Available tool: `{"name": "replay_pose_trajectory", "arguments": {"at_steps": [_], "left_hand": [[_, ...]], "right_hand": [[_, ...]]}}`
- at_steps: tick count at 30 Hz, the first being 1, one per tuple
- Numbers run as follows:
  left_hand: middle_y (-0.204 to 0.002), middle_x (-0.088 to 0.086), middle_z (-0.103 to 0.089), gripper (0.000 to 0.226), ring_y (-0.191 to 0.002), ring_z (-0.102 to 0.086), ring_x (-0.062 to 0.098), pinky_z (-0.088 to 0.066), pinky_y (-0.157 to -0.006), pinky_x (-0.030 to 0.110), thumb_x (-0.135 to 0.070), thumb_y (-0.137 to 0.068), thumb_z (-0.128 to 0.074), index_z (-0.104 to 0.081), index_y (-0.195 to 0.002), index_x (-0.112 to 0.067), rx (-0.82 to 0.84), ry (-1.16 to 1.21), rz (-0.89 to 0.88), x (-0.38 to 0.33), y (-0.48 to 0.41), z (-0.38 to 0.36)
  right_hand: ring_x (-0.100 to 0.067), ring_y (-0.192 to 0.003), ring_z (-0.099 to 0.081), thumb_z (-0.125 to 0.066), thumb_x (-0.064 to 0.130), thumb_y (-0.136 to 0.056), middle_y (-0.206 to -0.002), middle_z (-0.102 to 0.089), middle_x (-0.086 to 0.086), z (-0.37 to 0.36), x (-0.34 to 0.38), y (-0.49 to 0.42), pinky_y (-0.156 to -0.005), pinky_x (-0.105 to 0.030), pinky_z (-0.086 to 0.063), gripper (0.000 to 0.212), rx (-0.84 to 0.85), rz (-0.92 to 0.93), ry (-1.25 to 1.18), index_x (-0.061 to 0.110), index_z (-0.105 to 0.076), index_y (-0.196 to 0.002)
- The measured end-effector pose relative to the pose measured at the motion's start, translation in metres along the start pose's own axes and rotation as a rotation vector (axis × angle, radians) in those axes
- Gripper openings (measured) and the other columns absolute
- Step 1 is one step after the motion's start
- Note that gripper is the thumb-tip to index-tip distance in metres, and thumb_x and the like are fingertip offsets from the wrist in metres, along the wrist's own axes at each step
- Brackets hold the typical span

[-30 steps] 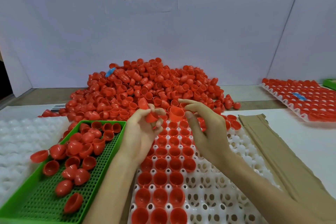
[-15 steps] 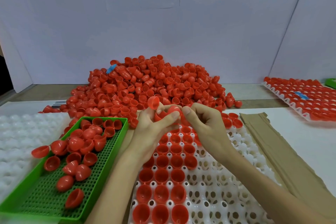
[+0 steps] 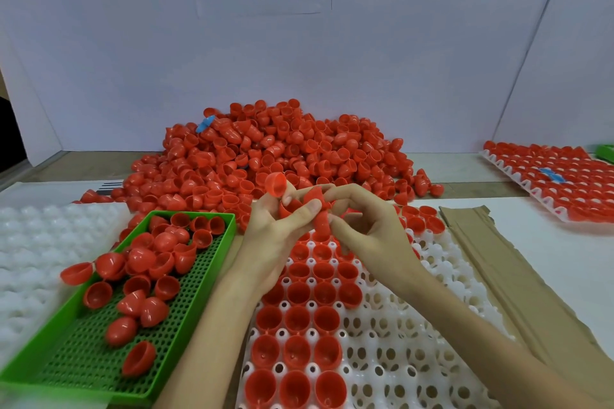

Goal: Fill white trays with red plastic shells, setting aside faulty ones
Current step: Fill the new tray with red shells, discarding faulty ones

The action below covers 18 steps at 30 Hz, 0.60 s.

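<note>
Shells of glossy red plastic fill both grips. The left hand (image 3: 277,241) curls its fingers round a clutch of shells (image 3: 289,209). One top shell (image 3: 275,183) perches at the fingertips, mouth up and tapered end down, its long axis near upright. The right hand (image 3: 368,232), touching the left, pinches a long shell (image 3: 321,222) between thumb and fingers. That shell's axis stands roughly vertical in the view, and which end is open cannot be told.

Directly beneath both grips lies the white tray (image 3: 392,352), a moulded grid of round cells with holes between them. The cells under and nearer than the left grip hold shells mouth up in three columns. Most cells nearer than the right grip stand unfilled.

Left of the left grip sits a green tray (image 3: 186,319) with a perforated floor, holding loose shells that lie every way, domes and mouths mixed. Further left is another white tray (image 3: 30,252). Beyond the grips a heaped pile (image 3: 265,156) of shells spreads over the bench (image 3: 564,276), with a blue piece (image 3: 204,124) in it. Right of the right grip lies a strip of brown cardboard (image 3: 491,269), and well beyond that a filled tray (image 3: 548,183) of shells.
</note>
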State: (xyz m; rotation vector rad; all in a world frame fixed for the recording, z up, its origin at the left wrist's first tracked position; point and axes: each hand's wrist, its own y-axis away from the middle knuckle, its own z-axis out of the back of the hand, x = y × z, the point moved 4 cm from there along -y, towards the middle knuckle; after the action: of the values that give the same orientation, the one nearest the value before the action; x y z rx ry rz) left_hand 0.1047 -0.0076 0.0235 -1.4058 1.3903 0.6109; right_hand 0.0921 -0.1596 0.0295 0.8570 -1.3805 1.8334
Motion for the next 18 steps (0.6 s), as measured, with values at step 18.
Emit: {"name": "replay_pose_trajectory", "arguments": {"at_steps": [18], "left_hand": [[-0.092, 0.005, -0.07, 0.034, -0.075, -0.065, 0.019, -0.054, -0.072, 0.031, -0.04, -0.09, -0.056, -0.051, -0.062, -0.023, -0.194, 0.094, 0.063, 0.0, 0.0, 0.013]], "right_hand": [[-0.012, -0.052, -0.047, -0.072, 0.016, -0.091, -0.058, -0.056, 0.008, 0.046, -0.004, -0.014, -0.054, -0.027, -0.042, 0.009, 0.336, -0.148, 0.361, 0.024, -0.073, -0.088]]}}
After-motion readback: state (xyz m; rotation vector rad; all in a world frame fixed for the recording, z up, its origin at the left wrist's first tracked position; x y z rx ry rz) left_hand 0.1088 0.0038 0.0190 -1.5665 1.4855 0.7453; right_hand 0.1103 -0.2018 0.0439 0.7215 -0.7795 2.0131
